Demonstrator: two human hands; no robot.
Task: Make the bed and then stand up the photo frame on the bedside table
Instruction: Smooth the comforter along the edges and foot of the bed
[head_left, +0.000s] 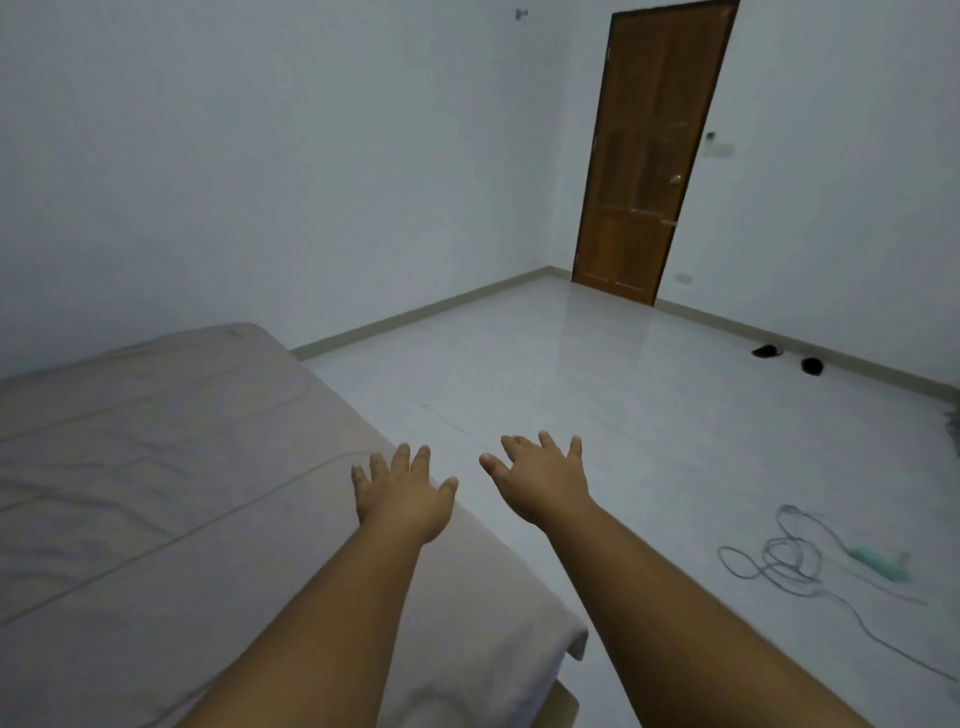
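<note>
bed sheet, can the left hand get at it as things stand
Probably yes: the left hand is open and spread right over the bed sheet near its floor-side edge, with nothing visible between them.

Both arms are out in front: the left forearm (332, 623) and right forearm (675, 613) are bare and rise from the bottom edge, roughly parallel. The left hand (402, 493) is palm down with all 5 fingers straight and spread, thumb angled toward the right. The right hand (540, 480) mirrors it - palm down, fingers fanned, thumb pointing inward. Neither hand holds anything, and the 2 hands sit side by side, apart.
</note>
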